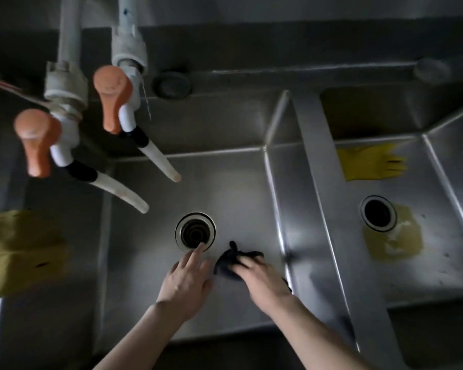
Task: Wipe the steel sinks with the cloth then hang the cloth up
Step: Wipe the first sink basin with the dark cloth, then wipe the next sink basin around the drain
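Observation:
I look down into two steel sinks. A small dark cloth [229, 260] lies bunched on the floor of the middle sink [225, 188], just right of its round drain [195, 232]. My right hand [262, 279] presses on the cloth with its fingers over it. Beside it, my left hand [186, 277] rests flat on the sink floor, its forefinger touching the drain's rim. The right sink [439, 249] lies beyond a steel divider [324, 198].
Two taps with orange handles [111, 98] and white spouts [118, 190] overhang the middle sink at the upper left. A yellow rubber glove [372, 162] and a yellowish rag [393, 240] lie in the right sink by its drain [378, 213]. Another yellow glove [19, 249] hangs at the left.

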{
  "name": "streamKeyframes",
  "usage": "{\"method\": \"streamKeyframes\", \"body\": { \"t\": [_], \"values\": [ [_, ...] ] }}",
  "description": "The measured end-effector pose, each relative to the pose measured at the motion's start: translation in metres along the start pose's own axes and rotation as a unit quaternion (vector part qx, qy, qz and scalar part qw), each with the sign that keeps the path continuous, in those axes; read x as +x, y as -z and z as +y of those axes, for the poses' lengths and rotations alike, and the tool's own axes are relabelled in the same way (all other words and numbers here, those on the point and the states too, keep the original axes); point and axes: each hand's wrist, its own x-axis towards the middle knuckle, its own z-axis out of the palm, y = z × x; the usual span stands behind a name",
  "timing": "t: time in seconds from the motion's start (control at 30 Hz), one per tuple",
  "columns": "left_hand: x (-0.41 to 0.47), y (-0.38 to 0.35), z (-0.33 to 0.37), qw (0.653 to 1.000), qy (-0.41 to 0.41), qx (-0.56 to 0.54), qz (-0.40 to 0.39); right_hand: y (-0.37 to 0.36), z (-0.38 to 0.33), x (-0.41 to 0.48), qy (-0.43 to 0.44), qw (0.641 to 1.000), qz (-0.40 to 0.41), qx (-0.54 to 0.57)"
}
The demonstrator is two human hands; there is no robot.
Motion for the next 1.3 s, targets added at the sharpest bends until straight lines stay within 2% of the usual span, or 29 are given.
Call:
{"method": "streamKeyframes", "body": {
  "t": [0.1, 0.3, 0.47, 0.63, 0.8, 0.97, 1.13, 1.3],
  "values": [
    [-0.014, 0.025, 0.017, 1.0, 0.006, -0.03, -0.006, 0.026, -0.012, -0.024, 0.01, 0.996, 0.092, 0.018],
    [-0.031, 0.068, 0.051, 0.995, -0.037, -0.07, 0.053, 0.074, -0.027, -0.081, 0.029, 0.966, 0.254, 0.02],
    [-0.03, 0.099, 0.1, 0.987, -0.094, -0.085, 0.104, 0.115, -0.01, -0.123, 0.021, 0.944, 0.328, 0.013],
    [-0.014, 0.114, 0.171, 0.978, -0.14, -0.074, 0.135, 0.149, 0.035, -0.168, -0.004, 0.923, 0.386, 0.001],
    [0.006, 0.096, 0.256, 0.977, -0.14, -0.074, 0.141, 0.162, 0.12, -0.212, -0.018, 0.919, 0.393, 0.002],
    [0.004, 0.05, 0.332, 0.984, -0.097, -0.084, 0.124, 0.16, 0.208, -0.245, 0.005, 0.935, 0.352, 0.043],
    [0.0, 0.024, 0.385, 0.987, -0.039, -0.106, 0.115, 0.154, 0.255, -0.263, 0.043, 0.951, 0.306, 0.031],
    [0.009, 0.013, 0.406, 0.991, -0.009, -0.094, 0.1, 0.15, 0.282, -0.26, 0.057, 0.958, 0.278, 0.039]
  ]
}}
